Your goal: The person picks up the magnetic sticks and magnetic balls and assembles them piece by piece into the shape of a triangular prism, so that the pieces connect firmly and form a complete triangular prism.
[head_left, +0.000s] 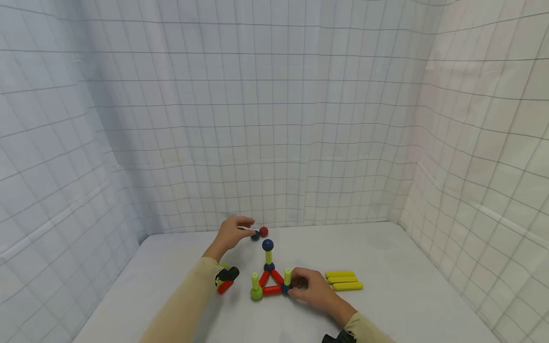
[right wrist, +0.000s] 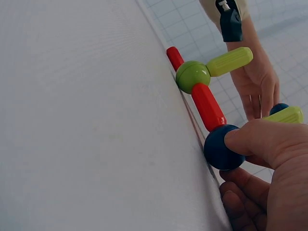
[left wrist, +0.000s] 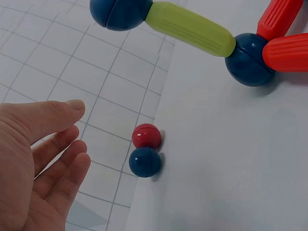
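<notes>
gridded cloth (head_left: 257, 124) hangs behind the worktop (head_left: 377, 305). head view: the frame (head_left: 272, 290) stands mid-worktop, red rods (head_left: 277, 277) flat, lime rods (head_left: 268, 257) pointing up. left wrist: left hand (left wrist: 21, 163), fingers loosely apart and holding nothing, is near two loose balls (left wrist: 144, 162). right wrist: right hand (right wrist: 285, 166) pinches the blue corner ball (right wrist: 222, 148), perhaps for keeping the frame steady.

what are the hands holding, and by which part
The right hand pinches the blue ball at the right corner of the red triangle, between thumb and fingers. The left hand holds nothing.

Left grip (head_left: 232, 232) relaxed, farther forward; right grip (head_left: 315, 289) curled
</notes>
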Demonstrator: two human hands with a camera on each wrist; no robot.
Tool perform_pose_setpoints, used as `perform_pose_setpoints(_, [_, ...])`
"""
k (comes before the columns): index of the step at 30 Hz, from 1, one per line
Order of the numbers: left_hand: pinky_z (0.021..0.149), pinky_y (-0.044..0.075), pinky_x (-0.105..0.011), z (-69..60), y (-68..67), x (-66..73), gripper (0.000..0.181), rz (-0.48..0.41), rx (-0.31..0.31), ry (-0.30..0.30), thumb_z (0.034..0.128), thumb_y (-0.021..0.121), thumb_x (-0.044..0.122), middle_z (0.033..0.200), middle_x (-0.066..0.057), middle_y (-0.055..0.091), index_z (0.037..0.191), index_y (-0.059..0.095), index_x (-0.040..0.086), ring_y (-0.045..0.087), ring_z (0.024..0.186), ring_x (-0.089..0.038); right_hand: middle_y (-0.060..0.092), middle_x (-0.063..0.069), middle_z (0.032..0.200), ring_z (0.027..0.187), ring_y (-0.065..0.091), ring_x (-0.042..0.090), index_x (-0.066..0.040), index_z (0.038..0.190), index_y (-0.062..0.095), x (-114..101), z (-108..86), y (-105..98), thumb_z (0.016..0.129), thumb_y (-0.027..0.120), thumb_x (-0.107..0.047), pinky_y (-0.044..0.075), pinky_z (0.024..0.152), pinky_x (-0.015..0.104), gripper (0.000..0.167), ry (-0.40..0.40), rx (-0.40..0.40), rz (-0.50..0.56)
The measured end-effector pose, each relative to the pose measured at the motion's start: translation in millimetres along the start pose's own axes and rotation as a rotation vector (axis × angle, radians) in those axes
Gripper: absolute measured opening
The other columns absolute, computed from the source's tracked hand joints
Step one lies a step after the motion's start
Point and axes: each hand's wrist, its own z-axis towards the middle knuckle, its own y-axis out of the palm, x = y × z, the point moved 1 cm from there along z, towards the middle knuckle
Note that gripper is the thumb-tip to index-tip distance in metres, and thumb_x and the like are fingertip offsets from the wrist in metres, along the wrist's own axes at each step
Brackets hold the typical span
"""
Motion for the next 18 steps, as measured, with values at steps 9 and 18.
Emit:
perform_pose_setpoints(9, [0.106,0.053,-0.056,10.7,1.6,-23.3,0.038,0.027,0.016,-0.096,0.0975,0.081,0.01,0.132,-0.017,0.073,0.134,0.074,0.0,0.066,0.124,-0.037,0.069,-0.011,0.099,0.091,0.064,0.011,-0.023,0.107,0.072,0.2,3.6,1.8,0.095,0.084,-0.023,0.057,0.083,0.029,0.017,-0.007,0.0,0.003])
perform_pose_setpoints(18, [0.104,0.054,-0.056,21.4,11.9,-40.5,0.041,0.014,-0.013,-0.116,0.0958,0.082,0.011,0.13,-0.021,0.073,0.134,0.073,-0.003,0.067,0.122,-0.038,0.069,-0.011,0.099,0.091,0.064,0.011,-0.023,0.106,0.072,0.3,-1.0,-0.9,0.095,0.084,-0.022,0.056,0.082,0.029,0.016,0.0,0.008,0.016])
